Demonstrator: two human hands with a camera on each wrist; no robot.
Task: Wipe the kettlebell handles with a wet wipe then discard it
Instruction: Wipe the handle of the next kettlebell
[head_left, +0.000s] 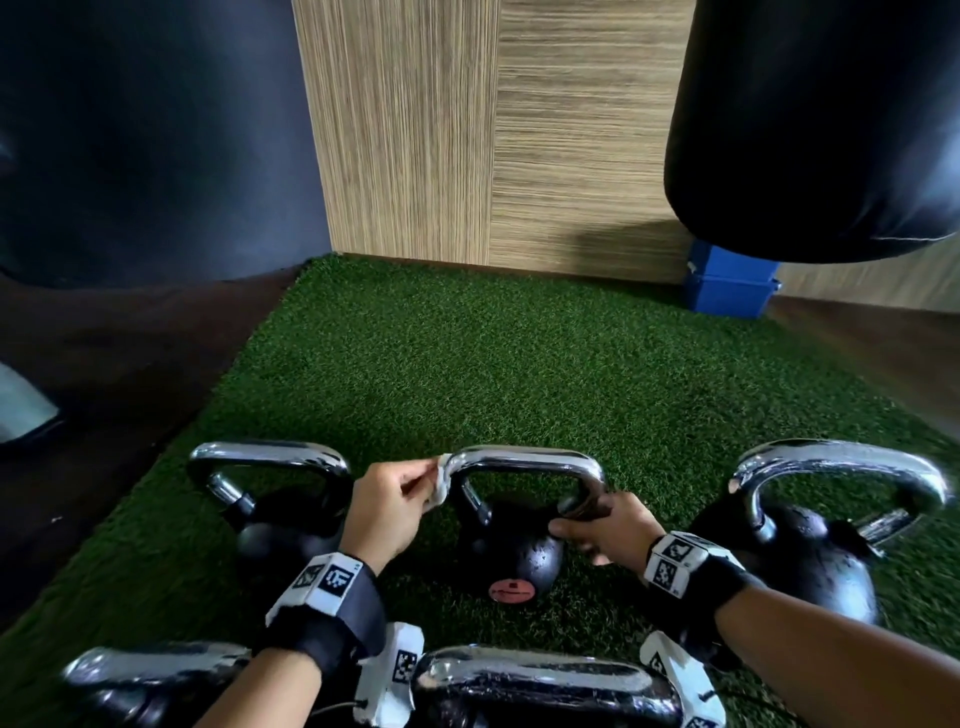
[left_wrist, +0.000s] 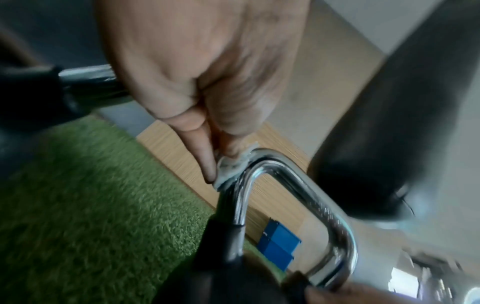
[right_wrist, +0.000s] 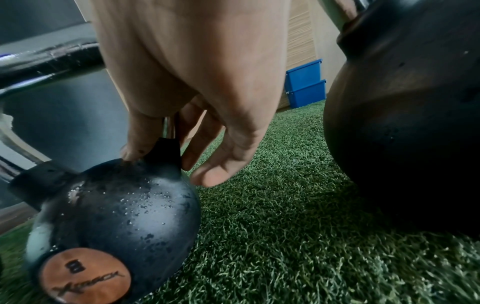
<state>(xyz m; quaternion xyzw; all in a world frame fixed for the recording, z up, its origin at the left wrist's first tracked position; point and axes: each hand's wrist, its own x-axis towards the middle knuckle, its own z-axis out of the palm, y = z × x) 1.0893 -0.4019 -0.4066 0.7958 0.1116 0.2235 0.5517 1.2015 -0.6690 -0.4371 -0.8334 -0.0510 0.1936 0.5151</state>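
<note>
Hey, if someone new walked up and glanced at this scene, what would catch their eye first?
Probably the shiny chrome handle of the middle kettlebell on the green turf, with the left hand pinching a white wet wipe against the handle's left corner. The right hand grips the handle's right leg just above the ball. Next, the big black punching bag hanging at upper right, above a blue bin.
</note>
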